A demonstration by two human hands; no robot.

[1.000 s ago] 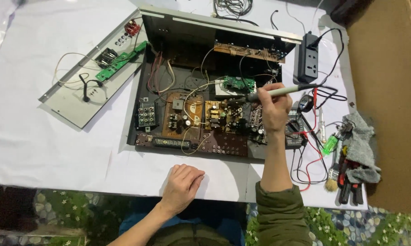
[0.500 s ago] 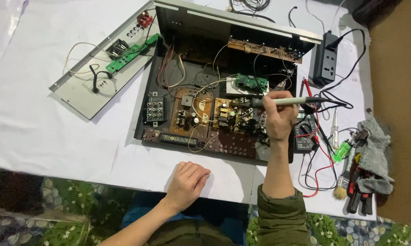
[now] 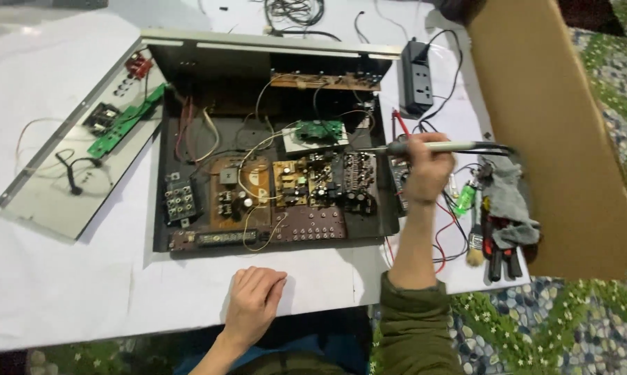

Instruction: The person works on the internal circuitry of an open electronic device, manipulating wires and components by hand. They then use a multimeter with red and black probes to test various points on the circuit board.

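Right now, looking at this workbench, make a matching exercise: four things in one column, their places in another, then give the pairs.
1 soldering iron
2 left hand
3 power strip
4 cardboard sheet

a flat on the white table
b far right
c in the right hand
d behind the open chassis's right corner

Pairs: 1-c, 2-a, 3-d, 4-b

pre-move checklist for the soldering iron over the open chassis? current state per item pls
1. Right hand grips soldering iron: ok.
2. Iron tip over the circuit boards, contact with a joint: cannot tell.
3. Left hand flat on the white table cover, outside the chassis: ok.
4. Loose wires lie across the boards near the tip: not ok.
5. Power strip switched on: cannot tell.
6. Removed front panel lies left of the chassis, apart from the tip: ok.
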